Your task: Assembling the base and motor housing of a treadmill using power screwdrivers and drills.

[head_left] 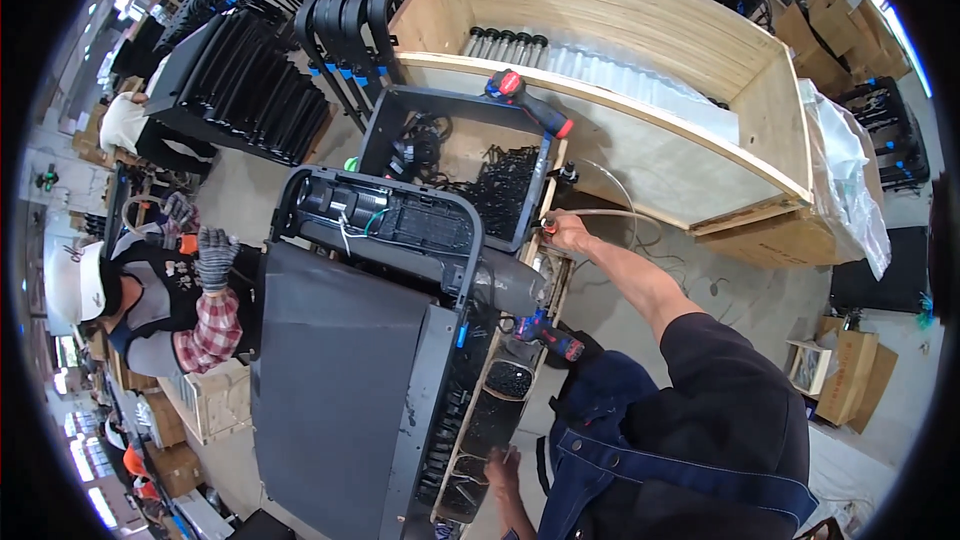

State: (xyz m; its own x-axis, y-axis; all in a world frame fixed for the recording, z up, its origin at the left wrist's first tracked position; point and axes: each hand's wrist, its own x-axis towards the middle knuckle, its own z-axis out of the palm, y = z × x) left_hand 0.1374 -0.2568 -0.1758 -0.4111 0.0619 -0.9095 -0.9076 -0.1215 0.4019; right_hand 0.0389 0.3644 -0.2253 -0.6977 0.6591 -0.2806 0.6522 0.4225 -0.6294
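Gripping a small black-and-red tool (548, 225), the right hand (568, 232) sits at the desk's (524, 410) long wooden edge, beside the near corner of the black bin (460, 105); its fingers are closed, and a pale hose (606, 212) runs from them over the floor side. Farther down that same edge, the left hand (500, 470) is at the rim; whether its fingers hold anything I cannot tell. Between the hands, a blue-and-black drill (545, 334) juts past the edge. A second drill (538, 112) overhangs the bin's far corner, close to the wooden crate (620, 130). Grey floor (690, 285) widens from there toward the person. Opposite, a large dark panel (340, 390) fills the space up to a gloved co-worker (150, 300).
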